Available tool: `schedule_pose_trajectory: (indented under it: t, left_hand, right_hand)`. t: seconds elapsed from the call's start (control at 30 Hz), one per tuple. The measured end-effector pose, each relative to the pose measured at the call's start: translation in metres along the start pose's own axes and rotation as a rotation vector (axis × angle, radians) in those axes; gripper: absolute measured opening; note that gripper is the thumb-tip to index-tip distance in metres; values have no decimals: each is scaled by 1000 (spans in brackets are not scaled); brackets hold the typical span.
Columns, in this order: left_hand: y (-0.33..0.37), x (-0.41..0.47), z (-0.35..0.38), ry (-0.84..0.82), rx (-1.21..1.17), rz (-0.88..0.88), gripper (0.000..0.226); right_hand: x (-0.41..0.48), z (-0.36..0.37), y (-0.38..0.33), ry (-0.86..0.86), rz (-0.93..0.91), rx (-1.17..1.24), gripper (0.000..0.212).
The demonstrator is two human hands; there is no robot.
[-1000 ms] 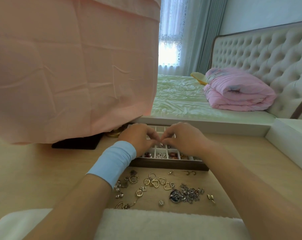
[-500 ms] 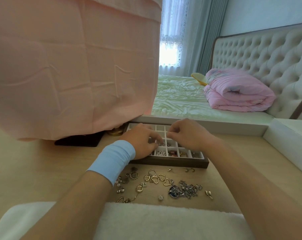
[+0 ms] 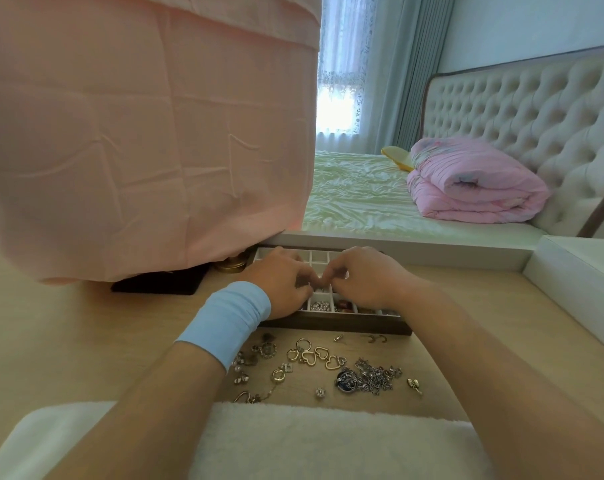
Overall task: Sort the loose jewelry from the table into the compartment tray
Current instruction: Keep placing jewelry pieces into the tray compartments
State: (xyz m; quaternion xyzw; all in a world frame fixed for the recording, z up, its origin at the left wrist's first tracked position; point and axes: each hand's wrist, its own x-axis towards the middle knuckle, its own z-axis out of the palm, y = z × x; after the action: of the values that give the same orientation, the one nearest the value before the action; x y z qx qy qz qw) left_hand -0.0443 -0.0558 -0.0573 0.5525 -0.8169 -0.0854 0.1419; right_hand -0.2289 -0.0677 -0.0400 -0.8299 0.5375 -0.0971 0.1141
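Note:
The dark wooden compartment tray (image 3: 335, 325) with white dividers stands at the back of the table. Its front cells hold beads and small pieces. My left hand (image 3: 280, 282), in a light blue wristband, and my right hand (image 3: 366, 278) hover over the tray's middle. Their curled fingertips meet and pinch a tiny jewelry piece, mostly hidden by the fingers. Loose jewelry lies in front of the tray: gold heart rings (image 3: 323, 355), a silver chain with a blue pendant (image 3: 366, 377), and small earrings (image 3: 415, 384).
A hanging pink cloth (image 3: 148, 133) covers the back left, with a black pad (image 3: 158, 284) and a brass base (image 3: 231, 265) under it. A white fluffy towel (image 3: 293, 441) lies along the near edge. A white box (image 3: 577, 282) stands at right, a bed beyond.
My hands drew slightly apart over the tray, then came back together at the fingertips. The loose jewelry on the table has not moved.

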Motion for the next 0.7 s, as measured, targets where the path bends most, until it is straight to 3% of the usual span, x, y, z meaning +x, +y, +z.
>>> schedule_pose_trajectory:
  t: [0.2,0.4,0.7]
  left_hand:
    - [0,-4,-5,-30,19,1,26]
    - [10,-2,0,-181,241,-28,45]
    - [38,-23,-24,-48,144,16,29]
  right_hand:
    - [-1,1,-2,-20,-21,-4,28]
    - [-15,-19,-4,38,-35,62,29]
    - [-68,-32,4,-71,-119,108,13]
